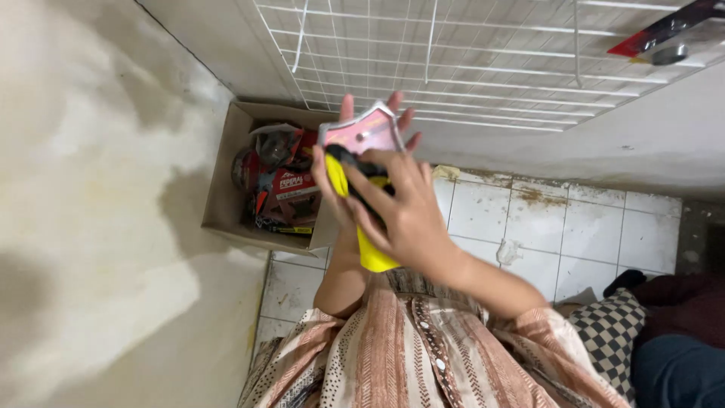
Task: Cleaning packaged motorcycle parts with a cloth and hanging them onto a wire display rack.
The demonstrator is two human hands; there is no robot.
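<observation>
White tiled floor (pixel 589 227), stained along its grout lines, meets a pale, blotchy wall (pixel 91 211), and a white wire grid (pixel 453 68) leans against the far wall. Both hands are raised in front of the chest. Right hand (pixel 404 208) reaches forward with the wrist bent, fingers curled around a yellow and black tool (pixel 362 219). Left hand (pixel 362 140) sits behind it, fingers spread upward, backing a pink card package (pixel 362 132) at the tool's top. Much of the tool is hidden under the right hand, so its kind is hard to make out. Just left of the hands, an open cardboard box (pixel 226 189) on the floor holds red and black packaged items (pixel 279 185).
</observation>
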